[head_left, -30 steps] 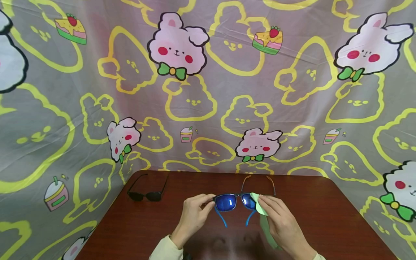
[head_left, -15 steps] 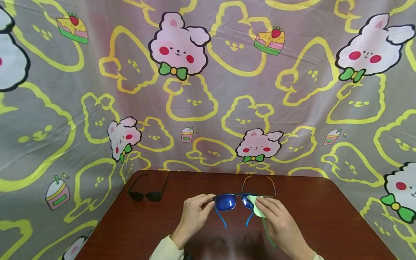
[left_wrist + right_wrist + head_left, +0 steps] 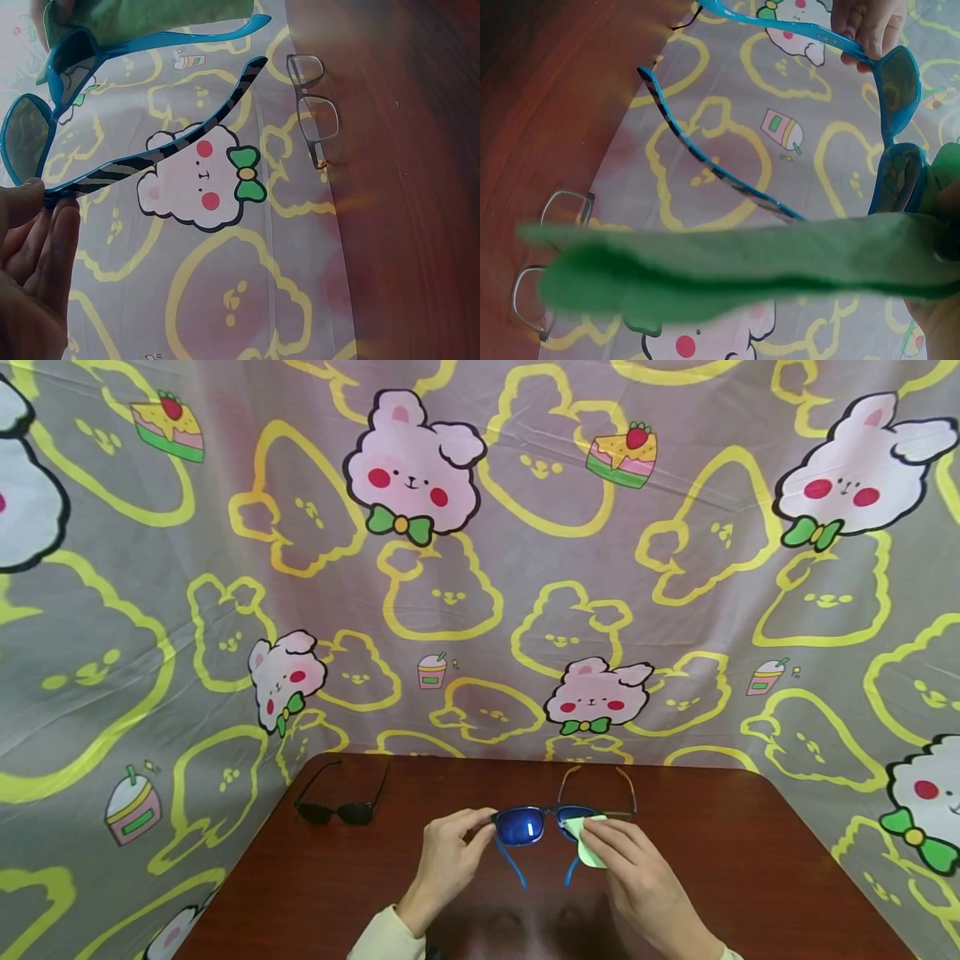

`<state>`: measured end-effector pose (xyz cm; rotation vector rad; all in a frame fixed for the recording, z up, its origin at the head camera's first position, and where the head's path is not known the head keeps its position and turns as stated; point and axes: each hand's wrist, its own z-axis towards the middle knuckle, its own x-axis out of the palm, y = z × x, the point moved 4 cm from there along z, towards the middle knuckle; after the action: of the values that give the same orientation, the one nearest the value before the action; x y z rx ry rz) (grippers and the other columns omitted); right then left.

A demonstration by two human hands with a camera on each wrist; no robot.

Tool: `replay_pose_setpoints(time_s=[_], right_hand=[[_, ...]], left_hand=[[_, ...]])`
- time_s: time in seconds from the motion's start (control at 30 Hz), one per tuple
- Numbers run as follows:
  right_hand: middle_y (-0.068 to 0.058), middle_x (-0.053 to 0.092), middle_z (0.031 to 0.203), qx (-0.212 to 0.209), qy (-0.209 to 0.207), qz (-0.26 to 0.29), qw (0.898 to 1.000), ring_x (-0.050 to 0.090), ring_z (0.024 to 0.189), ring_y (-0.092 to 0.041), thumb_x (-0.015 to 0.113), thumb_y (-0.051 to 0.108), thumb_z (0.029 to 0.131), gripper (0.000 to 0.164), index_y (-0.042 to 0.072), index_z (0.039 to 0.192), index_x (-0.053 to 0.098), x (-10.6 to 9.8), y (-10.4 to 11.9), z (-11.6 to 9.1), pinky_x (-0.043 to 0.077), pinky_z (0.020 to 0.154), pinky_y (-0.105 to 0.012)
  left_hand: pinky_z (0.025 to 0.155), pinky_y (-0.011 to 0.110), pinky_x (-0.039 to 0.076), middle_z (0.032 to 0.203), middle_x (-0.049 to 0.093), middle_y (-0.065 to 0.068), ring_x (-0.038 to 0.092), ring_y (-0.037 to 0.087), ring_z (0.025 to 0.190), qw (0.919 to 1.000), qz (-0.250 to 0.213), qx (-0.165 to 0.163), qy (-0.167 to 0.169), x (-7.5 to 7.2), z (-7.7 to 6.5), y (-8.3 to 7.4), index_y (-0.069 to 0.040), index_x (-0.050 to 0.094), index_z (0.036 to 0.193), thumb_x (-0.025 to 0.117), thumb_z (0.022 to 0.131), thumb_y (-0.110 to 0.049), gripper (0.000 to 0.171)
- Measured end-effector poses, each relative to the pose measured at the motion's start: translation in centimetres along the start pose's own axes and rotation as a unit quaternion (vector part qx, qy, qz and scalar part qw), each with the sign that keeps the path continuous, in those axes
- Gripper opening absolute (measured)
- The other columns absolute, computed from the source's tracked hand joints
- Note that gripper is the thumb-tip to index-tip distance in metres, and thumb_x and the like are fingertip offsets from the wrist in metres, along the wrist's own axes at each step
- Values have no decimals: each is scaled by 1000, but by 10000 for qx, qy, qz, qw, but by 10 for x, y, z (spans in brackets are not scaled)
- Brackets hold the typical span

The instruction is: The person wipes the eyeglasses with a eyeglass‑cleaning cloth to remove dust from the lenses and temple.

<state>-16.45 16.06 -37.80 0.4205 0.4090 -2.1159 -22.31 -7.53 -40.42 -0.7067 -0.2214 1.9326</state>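
Blue-framed sunglasses (image 3: 520,827) with mirrored blue lenses are held up above the table, temples toward the wearer. My left hand (image 3: 453,858) pinches them at the left hinge, thumb and fingers on the frame corner, as the left wrist view shows. A light green cloth (image 3: 591,849) is in my right hand (image 3: 651,878), pressed over the outer part of the right lens. In the right wrist view the cloth (image 3: 705,262) hangs blurred across the foreground and hides part of one temple. The right thumb is mostly hidden behind the cloth.
Black sunglasses (image 3: 335,812) lie at the back left of the brown table (image 3: 300,885). Behind the held pair, thin-framed clear glasses (image 3: 319,118) rest at the table's back. A patterned curtain (image 3: 465,610) encloses the back and sides.
The right hand has shifted the cloth slightly left and down across the right lens. The cloth's hanging tail has gone out of sight in the head view. The left hand keeps still.
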Motion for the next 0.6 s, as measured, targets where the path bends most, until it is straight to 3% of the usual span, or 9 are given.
replay_pose_setpoints(time_s=[0.2,0.4,0.6], right_hand=[[-16,64,110,27,64,2,10000,56,97,-33,33,8,101,37,-6,107,67,1,1,0,36,98,-23],[-17,63,112,116,124,-5,9999,56,98,-33,33,10,102,37,-6,109,66,0,1,0,34,100,-21],[-16,63,112,185,125,-48,9997,56,99,-33,33,11,102,37,-6,110,66,0,0,0,33,101,-20]], left_hand=[[52,13,44,83,70,-5,61,2,70,9999,7,103,-71,1,-1,-1,-9,73,95,76,77,-2,19],[54,13,44,85,69,-7,61,0,73,9999,-94,-7,105,2,-3,0,-12,73,97,74,81,-8,16],[53,12,43,84,69,-7,56,-1,67,9996,-185,215,46,4,-3,-2,-12,73,97,74,82,-9,16]])
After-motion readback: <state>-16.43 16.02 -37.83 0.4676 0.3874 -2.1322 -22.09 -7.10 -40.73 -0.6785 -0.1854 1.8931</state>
